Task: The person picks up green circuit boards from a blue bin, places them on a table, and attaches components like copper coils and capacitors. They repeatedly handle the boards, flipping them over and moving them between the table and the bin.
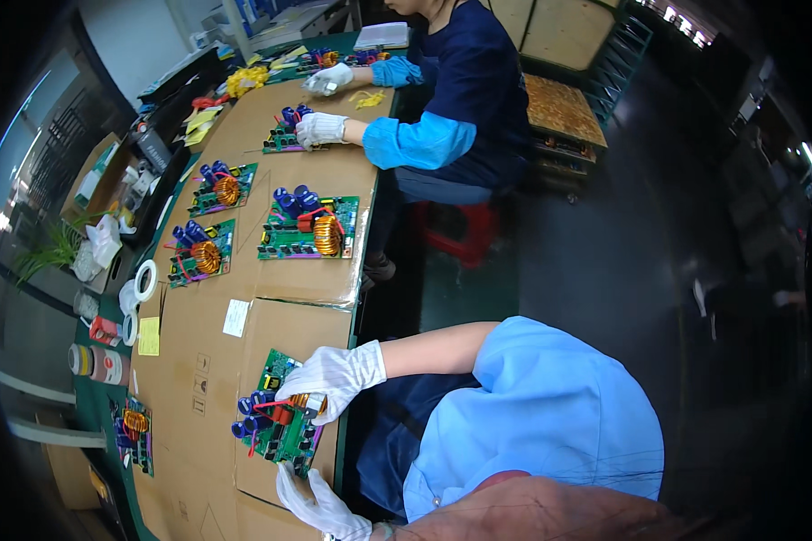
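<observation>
One circuit board (pixel 289 442) is lying on the cardboard (pixel 185 442) by its near edge, seemingly for easy reach | right hand (pixel 332 380) is cupping over it, perhaps steadying, grip hidden | left hand (pixel 320 507) is touching its end, fingers standing apart

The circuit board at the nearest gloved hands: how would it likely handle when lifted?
The circuit board looks flat, so probably stiff. Its crowded components may add noticeable weight; the protruding blue cylinders might snag or bend.
</observation>
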{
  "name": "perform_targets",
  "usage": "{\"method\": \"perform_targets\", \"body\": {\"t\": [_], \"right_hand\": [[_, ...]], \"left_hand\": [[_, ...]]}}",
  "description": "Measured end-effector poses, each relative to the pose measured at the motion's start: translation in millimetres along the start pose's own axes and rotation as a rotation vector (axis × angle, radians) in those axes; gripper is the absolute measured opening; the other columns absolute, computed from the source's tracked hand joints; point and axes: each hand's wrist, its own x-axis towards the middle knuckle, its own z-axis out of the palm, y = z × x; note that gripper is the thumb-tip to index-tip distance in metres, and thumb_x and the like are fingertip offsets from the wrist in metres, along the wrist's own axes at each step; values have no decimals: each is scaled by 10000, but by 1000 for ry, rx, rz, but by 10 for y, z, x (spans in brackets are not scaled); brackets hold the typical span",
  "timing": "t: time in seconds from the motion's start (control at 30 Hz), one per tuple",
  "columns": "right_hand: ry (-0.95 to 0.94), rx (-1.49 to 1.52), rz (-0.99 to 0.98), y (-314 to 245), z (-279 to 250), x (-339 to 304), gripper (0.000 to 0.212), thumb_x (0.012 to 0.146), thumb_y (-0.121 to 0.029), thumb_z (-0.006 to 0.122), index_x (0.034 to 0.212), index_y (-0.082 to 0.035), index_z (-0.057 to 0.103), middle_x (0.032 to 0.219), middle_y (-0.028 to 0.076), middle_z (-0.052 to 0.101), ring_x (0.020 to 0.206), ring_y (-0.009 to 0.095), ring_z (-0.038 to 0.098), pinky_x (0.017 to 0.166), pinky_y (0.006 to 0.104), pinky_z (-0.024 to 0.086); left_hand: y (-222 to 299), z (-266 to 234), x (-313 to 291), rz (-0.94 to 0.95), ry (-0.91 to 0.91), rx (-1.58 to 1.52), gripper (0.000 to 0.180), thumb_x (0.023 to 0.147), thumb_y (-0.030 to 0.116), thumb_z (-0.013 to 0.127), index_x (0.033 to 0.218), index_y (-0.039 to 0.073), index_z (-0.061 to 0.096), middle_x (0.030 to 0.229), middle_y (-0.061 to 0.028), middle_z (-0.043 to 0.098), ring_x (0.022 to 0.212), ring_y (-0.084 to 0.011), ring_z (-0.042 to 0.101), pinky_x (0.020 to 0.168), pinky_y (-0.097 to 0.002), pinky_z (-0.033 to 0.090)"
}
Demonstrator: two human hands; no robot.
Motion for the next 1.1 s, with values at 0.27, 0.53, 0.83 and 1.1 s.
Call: {"method": "perform_targets", "body": {"t": [0.27,0.53,0.83,1.1], "right_hand": [[66,-3,2,2,44,-31,651,682,-334,794,1267,-136,587,1099,78,681,932,282,679,727,364,561],[104,-6,-20,-44,39,-26,643,663,-335,790,1248,-155,592,1037,89,684,887,327,670,726,393,556],[47,-206,213,-333,-125,-191,901,654,-490,832,1404,-140,477,1216,130,601,960,335,659,744,392,553],[336,168,217,-957,149,-470,225,825,-264,740,997,-119,726,892,66,679,799,231,687,702,331,556]], "left_hand": [[-237,126,18,-16,87,-82,464,924,-2,624,1371,-25,505,1295,-206,544,1189,-291,576,1035,-402,457],[-63,95,-23,78,120,-69,459,1006,269,536,1321,-65,538,1282,-216,564,1182,-317,580,1018,-412,470],[-49,-8,-40,-4,364,-386,909,951,726,280,1476,-12,363,1517,-188,382,1406,-352,364,1193,-493,233],[682,49,66,63,550,-1002,1121,814,860,380,1564,61,147,1582,-209,222,1488,-332,169,1219,-529,122]]}}
